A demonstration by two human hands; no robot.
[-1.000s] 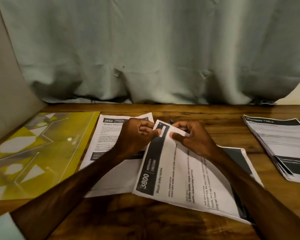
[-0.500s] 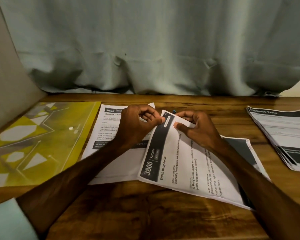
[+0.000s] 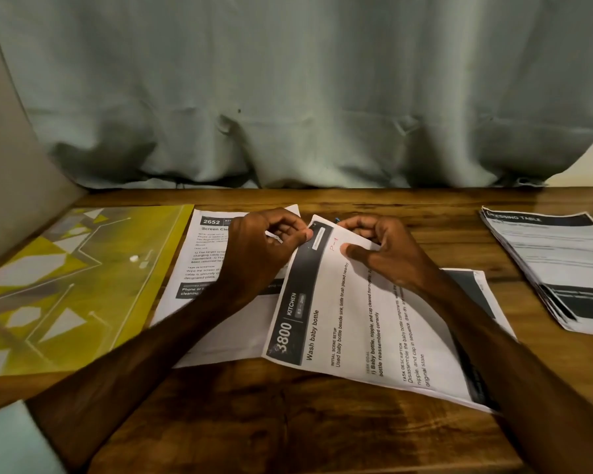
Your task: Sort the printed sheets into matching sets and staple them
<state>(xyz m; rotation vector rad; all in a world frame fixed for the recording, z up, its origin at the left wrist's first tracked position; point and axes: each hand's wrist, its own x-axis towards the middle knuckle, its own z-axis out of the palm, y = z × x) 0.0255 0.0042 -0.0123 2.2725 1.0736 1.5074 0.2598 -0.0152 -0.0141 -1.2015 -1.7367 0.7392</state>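
In the head view, both hands meet at the far corner of the 3800 sheet [image 3: 350, 336]; it lies slanted on the table [image 3: 288, 422], overlapping the 2652 sheet [image 3: 206, 254] and a dark-banded sheet [image 3: 466, 285] beneath it. Our left hand [image 3: 264, 248] pinches the corner between thumb and curled fingers; our right hand [image 3: 384, 254] grasps the top edge, thumb on the face, fingers curled behind. Against a second ago the hands have barely shifted, but the right thumb has slid back and a red handwritten mark now shows beside it; we judge the corner is being checked or squared, not yet stapled. We see no stapler; the stack [image 3: 555, 268] lies well apart at the right, the yellow folder [image 3: 65, 285] at the left.
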